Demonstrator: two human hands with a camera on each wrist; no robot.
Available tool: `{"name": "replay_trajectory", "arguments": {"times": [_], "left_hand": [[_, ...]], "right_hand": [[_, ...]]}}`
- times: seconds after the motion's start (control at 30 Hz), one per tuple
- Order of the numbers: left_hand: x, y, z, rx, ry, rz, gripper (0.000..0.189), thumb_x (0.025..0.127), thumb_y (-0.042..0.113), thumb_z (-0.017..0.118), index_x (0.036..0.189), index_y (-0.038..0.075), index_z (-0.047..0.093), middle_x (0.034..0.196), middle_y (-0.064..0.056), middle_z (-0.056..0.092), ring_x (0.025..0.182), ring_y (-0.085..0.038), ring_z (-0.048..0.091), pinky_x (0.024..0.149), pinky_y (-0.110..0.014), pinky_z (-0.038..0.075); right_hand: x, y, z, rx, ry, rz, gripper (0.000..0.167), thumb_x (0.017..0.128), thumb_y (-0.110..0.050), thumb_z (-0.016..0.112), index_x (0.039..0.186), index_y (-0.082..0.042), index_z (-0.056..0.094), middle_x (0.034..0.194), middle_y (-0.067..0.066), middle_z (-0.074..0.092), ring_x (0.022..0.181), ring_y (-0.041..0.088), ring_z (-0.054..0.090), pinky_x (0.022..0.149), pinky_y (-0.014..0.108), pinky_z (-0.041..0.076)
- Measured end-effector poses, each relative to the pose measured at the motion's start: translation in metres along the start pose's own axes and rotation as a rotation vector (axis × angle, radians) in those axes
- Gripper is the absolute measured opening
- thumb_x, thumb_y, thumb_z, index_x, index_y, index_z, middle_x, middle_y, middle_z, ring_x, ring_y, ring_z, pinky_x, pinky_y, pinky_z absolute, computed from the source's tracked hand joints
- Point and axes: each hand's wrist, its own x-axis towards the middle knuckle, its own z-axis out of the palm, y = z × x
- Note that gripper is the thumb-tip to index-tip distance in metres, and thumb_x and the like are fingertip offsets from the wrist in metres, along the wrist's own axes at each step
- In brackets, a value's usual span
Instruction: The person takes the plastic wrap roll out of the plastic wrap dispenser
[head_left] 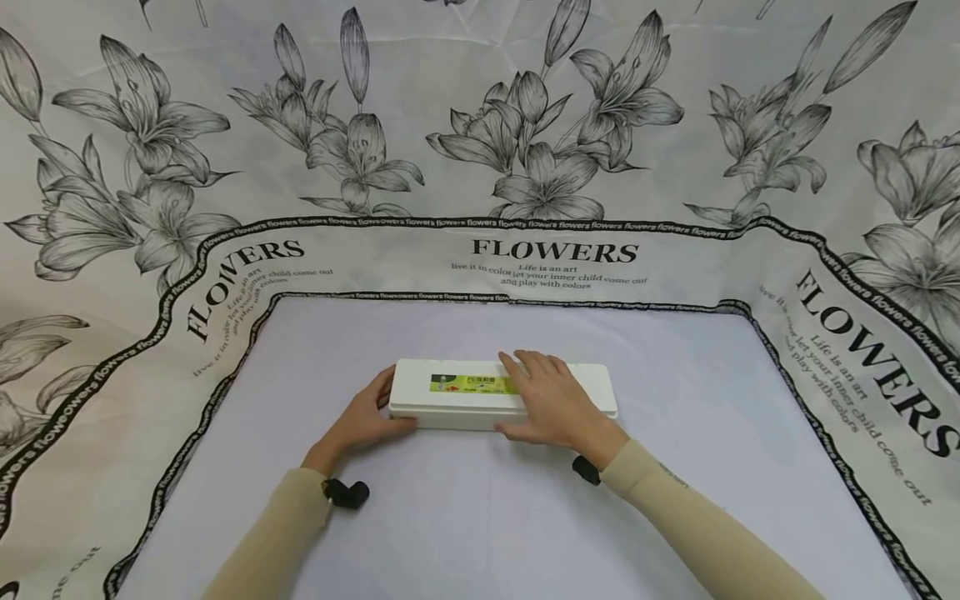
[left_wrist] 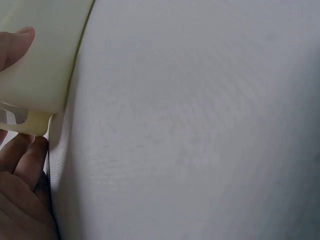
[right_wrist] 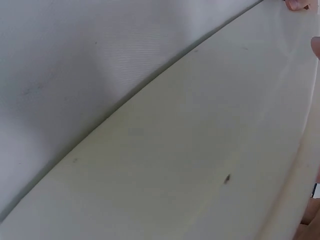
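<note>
A long white lidded box [head_left: 457, 419] lies on the white cloth, with a yellow-green printed label [head_left: 468, 384] on top of its lid. My left hand [head_left: 367, 417] holds the box's left end, its thumb along the front side and its fingers round the end. In the left wrist view that thumb [left_wrist: 17, 47] presses the front face, and the fingers [left_wrist: 30, 160] sit by a cut-out at the end. Across the lid's right half spreads my right hand [head_left: 555, 400], fingers at the back edge and thumb on the front, covering part of the label. The right wrist view is mostly the box's front face [right_wrist: 165, 140].
The white cloth [head_left: 450, 517] covers the table and has a black-lettered border [head_left: 555, 262]. Behind it hangs fabric [head_left: 420, 50] printed with lilies. A small black wrist camera [head_left: 347, 493] sits at the left cuff, another [head_left: 586, 469] at the right.
</note>
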Motion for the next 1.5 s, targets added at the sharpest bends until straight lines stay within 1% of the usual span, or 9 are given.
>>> {"name": "replay_trajectory", "arguments": {"times": [0.13,0.27,0.5,0.63,0.8,0.97,1.17,1.37,1.5], "left_hand": [[0.000,0.001,0.001,-0.014,0.008,0.006,0.107,0.079,0.024,0.091,0.163,0.010,0.026,0.164,-0.015,0.038,0.147,-0.035,0.044,0.123,-0.050,0.033],[-0.001,0.004,0.003,-0.012,0.000,0.006,0.107,0.080,0.023,0.090,0.163,0.010,0.024,0.166,-0.015,0.035,0.149,-0.034,0.042,0.124,-0.050,0.031],[-0.001,0.005,0.005,-0.013,0.007,0.002,0.108,0.080,0.025,0.090,0.163,0.011,0.024,0.166,-0.014,0.035,0.150,-0.034,0.041,0.125,-0.051,0.029],[-0.001,0.004,0.004,-0.008,0.010,0.003,0.109,0.079,0.028,0.091,0.164,0.013,0.024,0.166,-0.012,0.036,0.150,-0.033,0.041,0.124,-0.052,0.029],[0.000,0.004,0.004,-0.015,0.013,-0.013,0.111,0.077,0.032,0.093,0.164,0.017,0.025,0.166,-0.008,0.036,0.151,-0.032,0.040,0.125,-0.053,0.029],[0.000,0.003,0.006,-0.015,0.005,-0.021,0.111,0.077,0.036,0.092,0.164,0.018,0.025,0.166,-0.007,0.036,0.151,-0.031,0.040,0.124,-0.052,0.032],[-0.001,0.002,0.005,-0.010,0.016,-0.037,0.111,0.076,0.037,0.093,0.163,0.021,0.027,0.165,-0.004,0.038,0.150,-0.029,0.041,0.124,-0.050,0.033],[0.000,0.001,0.005,0.003,0.023,-0.039,0.111,0.075,0.041,0.093,0.163,0.022,0.027,0.164,-0.003,0.039,0.149,-0.029,0.043,0.123,-0.051,0.034],[-0.001,0.001,0.005,0.008,0.028,-0.041,0.112,0.074,0.041,0.094,0.163,0.022,0.027,0.164,-0.004,0.040,0.150,-0.029,0.042,0.123,-0.051,0.034]], "right_hand": [[-0.001,0.002,0.002,0.012,0.016,-0.004,0.103,0.081,-0.071,0.069,0.154,-0.002,0.043,0.142,0.019,0.058,0.132,0.035,0.056,0.107,0.056,0.049],[-0.002,0.003,0.005,0.042,0.026,0.003,0.101,0.081,-0.067,0.073,0.151,0.000,0.045,0.139,0.018,0.060,0.130,0.035,0.057,0.106,0.055,0.049],[-0.001,0.005,0.007,0.157,0.005,0.068,0.101,0.079,-0.064,0.078,0.154,-0.005,0.044,0.143,0.019,0.057,0.134,0.038,0.053,0.112,0.057,0.044],[0.000,0.006,0.008,0.201,0.005,0.086,0.098,0.078,-0.063,0.080,0.152,-0.007,0.047,0.143,0.019,0.056,0.135,0.038,0.053,0.113,0.056,0.044],[0.000,0.007,0.011,0.201,0.026,0.069,0.093,0.077,-0.061,0.082,0.147,-0.008,0.052,0.142,0.016,0.057,0.134,0.035,0.053,0.113,0.053,0.045],[-0.002,0.011,0.014,0.213,0.020,0.063,0.093,0.077,-0.058,0.084,0.148,-0.008,0.053,0.145,0.015,0.056,0.137,0.034,0.051,0.115,0.052,0.043],[-0.001,0.013,0.019,0.200,0.042,0.032,0.091,0.076,-0.054,0.087,0.147,-0.006,0.055,0.141,0.014,0.058,0.133,0.032,0.054,0.113,0.050,0.045],[0.000,0.014,0.021,0.194,0.071,0.005,0.089,0.076,-0.052,0.087,0.144,-0.004,0.057,0.139,0.014,0.060,0.130,0.031,0.056,0.112,0.048,0.047],[0.001,0.013,0.020,0.185,0.071,-0.005,0.088,0.076,-0.051,0.087,0.144,-0.004,0.057,0.138,0.014,0.060,0.129,0.031,0.057,0.112,0.047,0.048]]}}
